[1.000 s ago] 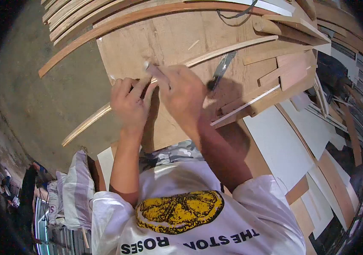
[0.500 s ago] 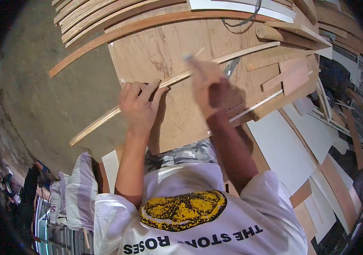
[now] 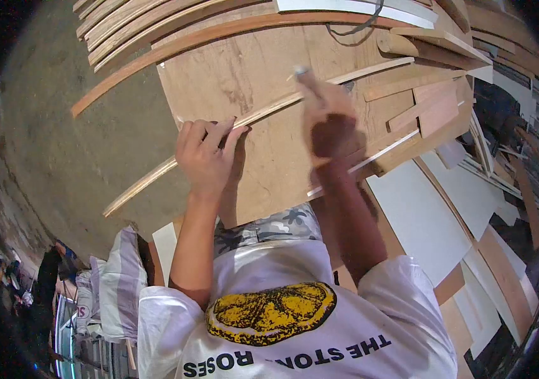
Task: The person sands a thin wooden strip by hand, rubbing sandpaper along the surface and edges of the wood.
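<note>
- Wood strip [image 3: 269, 111], pale and slender, runs diagonally across the table [image 3: 269, 174] in the head view; its near-left end hangs out past the table's left edge, over the floor [image 3: 118, 132].
- Left hand [image 3: 205, 151]: thumb and index pinched on the strip near that edge, remaining fingers curled. Firm hold, practically no gap.
- Right hand [image 3: 332, 123]: motion-blurred, over the strip right of the left hand. Fingers look closed round a short tool [image 3: 311, 83], brownish with a pale tip pointing up-left. Tool type unclear; can't tell if it touches the strip.
- Far side of table: long reddish-brown strip [image 3: 155, 53] lying across, stacked strips [image 3: 130, 28] behind it at left, white board [image 3: 354, 10], dark cord [image 3: 359, 33].
- Right side of table: round-ended piece [image 3: 401, 45], thin pinkish boards [image 3: 438, 114], white-edged strip [image 3: 386, 151] near the right forearm.
- Below right: white panels [image 3: 418, 218] in an overlapping pile.
- Lower left: pale sacks [image 3: 123, 284], bunched together.
</note>
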`<state>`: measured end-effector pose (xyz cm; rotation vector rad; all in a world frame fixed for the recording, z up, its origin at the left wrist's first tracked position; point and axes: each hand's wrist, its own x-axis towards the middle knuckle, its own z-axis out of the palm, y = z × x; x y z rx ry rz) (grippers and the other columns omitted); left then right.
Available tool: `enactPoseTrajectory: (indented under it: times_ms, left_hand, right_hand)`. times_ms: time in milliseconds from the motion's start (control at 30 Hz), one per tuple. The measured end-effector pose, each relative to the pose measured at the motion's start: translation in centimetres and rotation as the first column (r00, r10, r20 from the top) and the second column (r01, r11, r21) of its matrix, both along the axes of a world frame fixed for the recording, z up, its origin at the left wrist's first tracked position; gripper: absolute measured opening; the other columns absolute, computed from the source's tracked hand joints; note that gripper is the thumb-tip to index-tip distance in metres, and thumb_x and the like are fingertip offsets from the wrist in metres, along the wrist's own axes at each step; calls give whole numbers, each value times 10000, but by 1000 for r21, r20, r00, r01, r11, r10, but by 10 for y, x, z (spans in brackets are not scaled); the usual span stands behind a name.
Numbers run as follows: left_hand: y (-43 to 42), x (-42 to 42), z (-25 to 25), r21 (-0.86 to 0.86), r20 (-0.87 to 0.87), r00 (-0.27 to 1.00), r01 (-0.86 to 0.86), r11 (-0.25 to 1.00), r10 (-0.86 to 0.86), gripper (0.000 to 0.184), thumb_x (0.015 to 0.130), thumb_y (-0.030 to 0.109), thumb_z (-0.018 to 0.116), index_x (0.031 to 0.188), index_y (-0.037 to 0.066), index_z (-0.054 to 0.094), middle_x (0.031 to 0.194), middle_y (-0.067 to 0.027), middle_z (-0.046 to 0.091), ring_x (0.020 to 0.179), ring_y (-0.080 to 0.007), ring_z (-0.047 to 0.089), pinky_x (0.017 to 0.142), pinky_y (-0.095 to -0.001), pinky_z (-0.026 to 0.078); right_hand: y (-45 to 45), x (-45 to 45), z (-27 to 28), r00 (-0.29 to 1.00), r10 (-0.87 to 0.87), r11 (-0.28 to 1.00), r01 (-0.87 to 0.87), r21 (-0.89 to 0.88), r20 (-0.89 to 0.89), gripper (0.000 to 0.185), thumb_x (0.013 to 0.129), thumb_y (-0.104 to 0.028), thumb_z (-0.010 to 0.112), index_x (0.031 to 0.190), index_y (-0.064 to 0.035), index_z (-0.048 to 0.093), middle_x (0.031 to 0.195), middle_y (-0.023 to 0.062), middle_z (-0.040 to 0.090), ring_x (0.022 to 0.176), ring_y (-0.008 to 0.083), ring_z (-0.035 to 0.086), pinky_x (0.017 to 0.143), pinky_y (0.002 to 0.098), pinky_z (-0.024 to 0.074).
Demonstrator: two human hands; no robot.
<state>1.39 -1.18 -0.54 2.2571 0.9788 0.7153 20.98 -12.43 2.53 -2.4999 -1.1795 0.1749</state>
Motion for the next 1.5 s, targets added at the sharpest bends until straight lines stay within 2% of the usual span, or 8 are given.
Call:
enactPoseTrajectory:
  times_ms: [467, 700, 933, 1067, 1167, 1233, 1300, 1500]
  left_hand:
    - [0, 0, 5, -35, -37, 999, -1, 999, -1, 242, 764, 235, 963, 948, 111, 865, 773, -39, 620, 751, -236, 589, 690, -393, 490]
    - [4, -10, 8, -124, -31, 999, 30, 992, -34, 235, 794, 186, 937, 998, 96, 865, 803, -59, 671, 783, -262, 614, 730, -412, 520]
    - [6, -14, 3, -148, -50, 996, 60, 987, -68, 244, 812, 208, 932, 1025, 106, 871, 829, -87, 709, 809, -288, 649, 762, -427, 536]
    - [7, -17, 2, -127, -91, 993, 70, 989, -81, 247, 838, 252, 919, 1040, 115, 875, 842, -96, 711, 849, -307, 659, 806, -448, 540]
    - [2, -15, -2, -131, -130, 990, 37, 991, -54, 224, 845, 239, 896, 1013, 94, 861, 888, -115, 712, 915, -338, 662, 851, -472, 539]
    - [0, -14, -5, -107, -130, 990, 38, 994, -51, 216, 836, 224, 896, 994, 82, 855, 903, -127, 717, 916, -349, 664, 852, -479, 540]
    - [6, -15, -14, -76, -110, 992, 60, 995, -68, 217, 834, 224, 899, 994, 84, 857, 900, -130, 719, 914, -350, 667, 850, -481, 540]
    - [-6, -13, 11, -84, -87, 992, 85, 993, -92, 191, 836, 201, 898, 985, 88, 862, 866, -125, 715, 891, -341, 671, 856, -473, 547]
  right_hand:
    - [18, -59, 0, 992, 95, 992, -88, 93, -81, 268, 987, -142, 675, 1216, -187, 808, 1045, 134, 767, 973, 349, 734, 837, 472, 595]
    - [8, -1, 4, 974, -226, 972, 226, 65, -10, 258, 920, -129, 767, 1158, -187, 849, 1026, 94, 778, 918, 342, 740, 788, 452, 593]
    - [9, -47, -3, 988, 112, 980, -94, 174, -101, 311, 909, -122, 752, 1181, -242, 845, 1023, 63, 770, 974, 325, 736, 841, 462, 591]
    - [10, 8, 38, 967, -242, 965, 232, -118, -75, 375, 922, -113, 711, 1246, -258, 832, 1020, 97, 767, 984, 337, 740, 862, 486, 595]
    - [9, -17, -1, 993, -119, 973, 115, -202, -6, 263, 1060, -270, 655, 1248, -353, 819, 1044, 104, 776, 936, 364, 743, 818, 492, 607]
    - [10, -43, -15, 993, 76, 987, -63, 147, -88, 250, 1072, -296, 642, 1242, -318, 823, 1032, 131, 773, 941, 364, 748, 823, 500, 602]
    - [17, -51, 20, 972, 22, 999, -30, -31, -234, 256, 1010, -260, 745, 1239, -170, 817, 1088, 182, 764, 1022, 410, 729, 887, 500, 580]
    - [-21, -32, 48, 946, -113, 956, 188, 226, -305, 366, 978, -389, 805, 1157, -71, 777, 1078, 206, 765, 1024, 439, 730, 867, 523, 574]
